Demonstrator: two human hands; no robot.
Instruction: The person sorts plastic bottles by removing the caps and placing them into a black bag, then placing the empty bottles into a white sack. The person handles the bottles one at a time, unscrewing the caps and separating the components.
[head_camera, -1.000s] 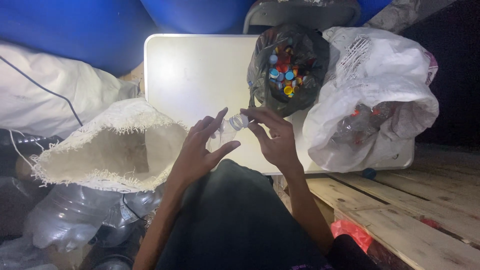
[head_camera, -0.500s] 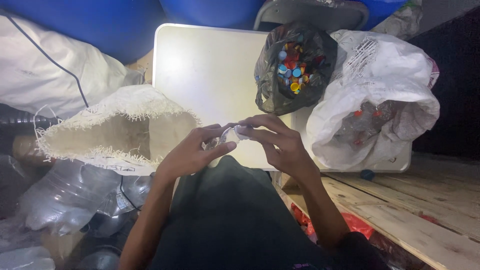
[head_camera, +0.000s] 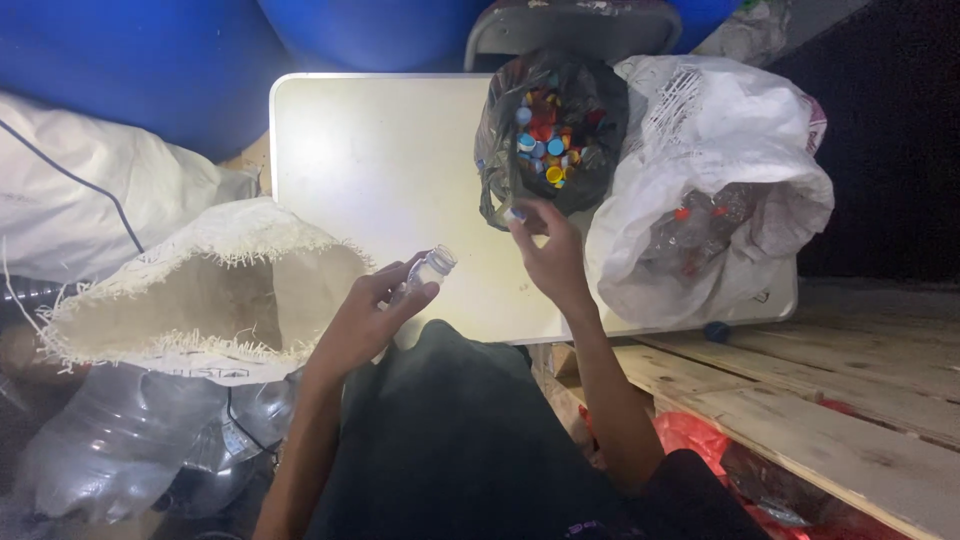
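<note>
Two risks we see here. Our right hand pinches a small cap at the fingertips just at the lip of the black bag of caps; the pinch looks light and the bag mouth slumps, so we judge the cap could drop short onto the white board and roll off. Our left hand is closed round the lower part of a clear bottle, neck up and tilted toward the right hand, open top bare; the body is mostly hidden by fingers, so we cannot tell how firm the hold is, and a thin bottle could slip or crush. Bottle sits in the left grip, neck poking above the fingers, apart from the right hand. Woven sack gapes just left of the left hand; white bag of bottles lies right of the right hand.
</note>
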